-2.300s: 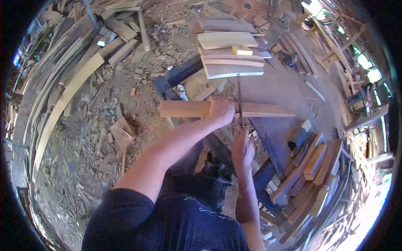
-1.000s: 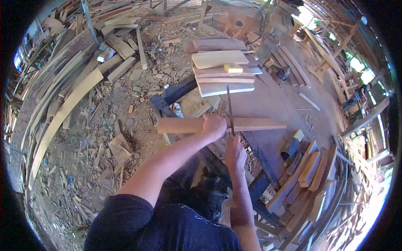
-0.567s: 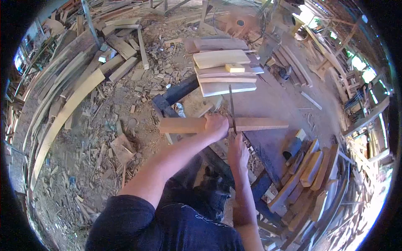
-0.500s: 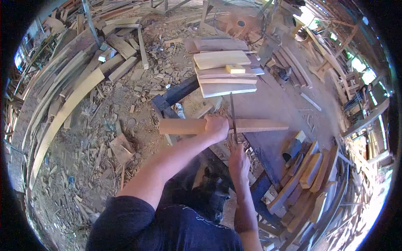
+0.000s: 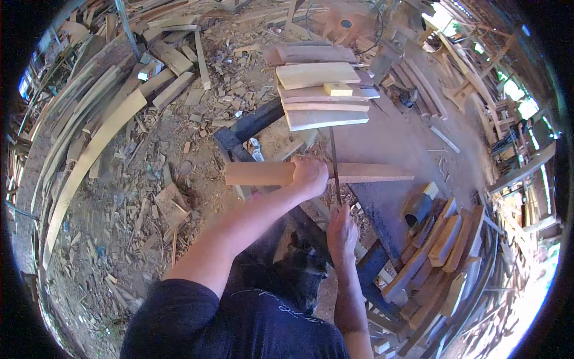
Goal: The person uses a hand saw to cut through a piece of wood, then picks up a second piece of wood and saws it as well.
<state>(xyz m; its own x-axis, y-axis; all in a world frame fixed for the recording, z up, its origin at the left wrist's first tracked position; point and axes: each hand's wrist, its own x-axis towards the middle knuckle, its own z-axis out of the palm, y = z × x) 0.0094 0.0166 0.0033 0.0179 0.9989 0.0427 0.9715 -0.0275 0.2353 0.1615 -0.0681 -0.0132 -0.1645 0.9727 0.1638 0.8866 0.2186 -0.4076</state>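
Board [image 5: 260,173] lies crosswise under the narrow tool [image 5: 337,188], clasped by the left hand [image 5: 310,178]. The right hand [image 5: 342,230], closed around the tool, has drawn back, exposing more tool length nearside. Planks [image 5: 329,118] lie beyond.

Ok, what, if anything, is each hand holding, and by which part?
Left hand: the wooden board, around its middle. Right hand: the long narrow tool, by its end nearest the person.

Wood scraps litter the dirt floor [image 5: 134,197]; long planks [image 5: 89,152] lie at left, and bright daylight [image 5: 529,107] enters through gaps at right.
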